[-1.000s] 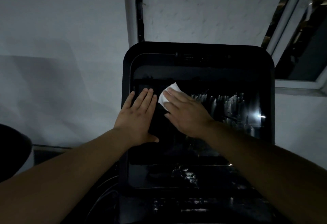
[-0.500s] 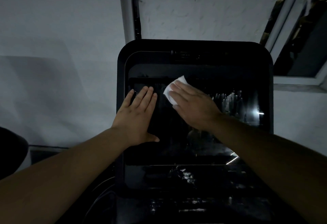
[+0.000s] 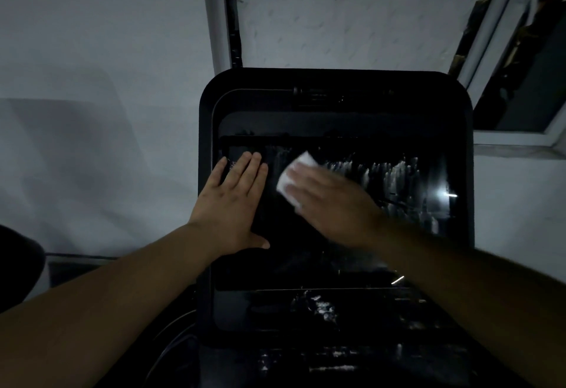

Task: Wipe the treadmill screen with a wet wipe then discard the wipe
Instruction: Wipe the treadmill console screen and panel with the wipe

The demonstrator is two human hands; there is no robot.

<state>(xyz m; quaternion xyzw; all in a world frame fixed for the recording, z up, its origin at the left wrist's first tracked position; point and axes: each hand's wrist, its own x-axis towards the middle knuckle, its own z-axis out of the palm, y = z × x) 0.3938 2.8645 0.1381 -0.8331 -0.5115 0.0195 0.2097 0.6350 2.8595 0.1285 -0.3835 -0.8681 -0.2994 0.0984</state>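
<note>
The treadmill screen (image 3: 398, 234) is a dark glossy panel inside a black rounded console (image 3: 337, 81), with wet streaks across its upper right. A white wet wipe (image 3: 295, 173) lies flat on the upper middle of the screen. My right hand (image 3: 333, 204) presses it down with straight fingers and covers most of it; the hand is blurred. My left hand (image 3: 232, 201) rests flat on the screen's left edge, fingers straight and together, thumb spread out below.
A pale wall (image 3: 92, 81) stands behind the console. A window frame (image 3: 496, 51) slants at the upper right. A dark rounded object (image 3: 18, 271) sits at the left edge. Below the screen runs a dark lower panel (image 3: 306, 311) with faint reflections.
My right hand slid the wipe right and up, then back left toward my left hand. More wet streaks show on the upper right. My left hand stayed in place.
</note>
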